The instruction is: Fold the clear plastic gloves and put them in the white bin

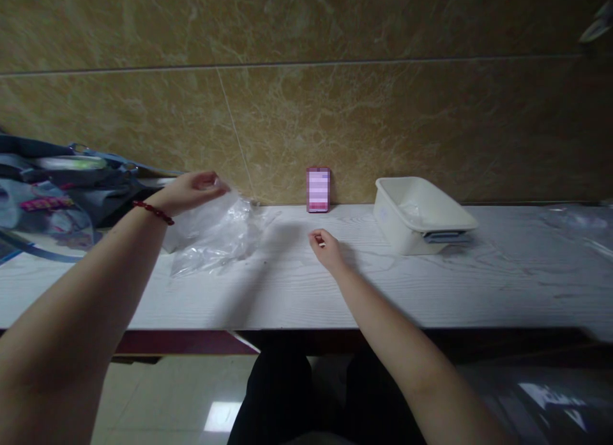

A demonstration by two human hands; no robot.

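"Brown marbled wall (297,113) is at the back, and the pale wood-grain tabletop (287,298) runs along it; what lies on this surface, if we go from large to small?"

"At the far left there is a blue-grey bag (108,199); then comes the clear plastic (215,241), a crumpled heap on the left part of the tabletop, and a cream bin (428,202) to the right of the middle"

"How does the heap lie, and which hand is nearer to it?"

"Its long axis is slanting, from the near left side to the far right side; the left hand (196,188) is clearly the nearer one, because it is over the far edge, and the heap spreads from its fingertips towards the person and to the right; for the right hand (326,246), the same heap is on the left, well apart"

"And how open are these hands?"

"The left one is palm down, with fingers loosely bent and their tips at the film; I cannot tell if they pinch it; the right one is half curled, thumb close to the first finger, and I cannot tell if something thin is between them"

"What is smaller still?"

"A phone (318,189), upright by the wall, beyond the right hand; and a dark red bracelet (153,211) on the left wrist"
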